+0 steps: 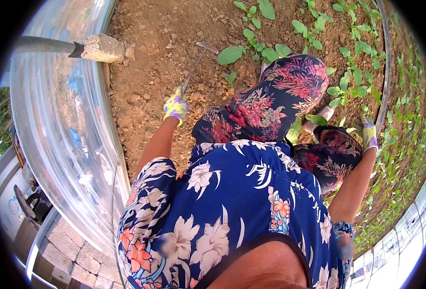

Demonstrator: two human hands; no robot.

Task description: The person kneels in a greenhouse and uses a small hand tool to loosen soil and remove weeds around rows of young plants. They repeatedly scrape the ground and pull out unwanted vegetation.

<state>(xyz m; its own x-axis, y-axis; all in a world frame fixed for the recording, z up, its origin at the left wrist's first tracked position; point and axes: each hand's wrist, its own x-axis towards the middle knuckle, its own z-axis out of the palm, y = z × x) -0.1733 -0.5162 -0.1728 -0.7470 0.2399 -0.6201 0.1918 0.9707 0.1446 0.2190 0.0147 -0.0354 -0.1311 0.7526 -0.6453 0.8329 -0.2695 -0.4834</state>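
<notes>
My left hand, in a yellow glove with purple spots, grips the handle of a small hand hoe. The hoe's metal blade rests on or just above loose brown soil. On the other side, my right hand wears a matching glove and reaches low beside my bent knee, close to a black hose and small leaves. Its fingers are partly lost among the plants, so a grip cannot be made out. Young leafy plants grow ahead of my flower-patterned trousers.
Clear plastic sheeting curves along the left edge of the soil. A metal pole ends at a rough block there. Leafy seedlings stand in rows at right, with denser greenery past the hose. Paving bricks lie outside the sheeting.
</notes>
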